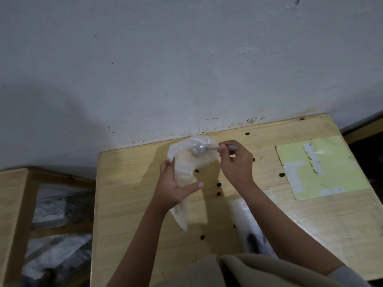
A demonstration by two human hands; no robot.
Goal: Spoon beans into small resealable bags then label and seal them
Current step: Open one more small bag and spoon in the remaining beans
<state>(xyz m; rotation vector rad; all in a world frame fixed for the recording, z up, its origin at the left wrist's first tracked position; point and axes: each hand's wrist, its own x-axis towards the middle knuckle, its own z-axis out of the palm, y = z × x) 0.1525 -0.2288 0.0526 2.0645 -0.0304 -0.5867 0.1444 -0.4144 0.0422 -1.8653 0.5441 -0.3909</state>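
Centre frame: left hand (176, 189) clasps bag (184, 172); right hand (236, 162) pinches spoon (207, 150). Bag mouth should stay wide, spoon tipping slowly.

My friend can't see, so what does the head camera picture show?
The right hand dips a spoon into a clear bag held by the left hand, over a wooden table with scattered beans.

Single head view, worn on person's head, wide-angle. Looks forward and steeply down over counter (128, 183) toward wall (186, 59) behind. Close range, both forearms entering from bottom edge. Counter fills lower half, wall upper half. No second view.
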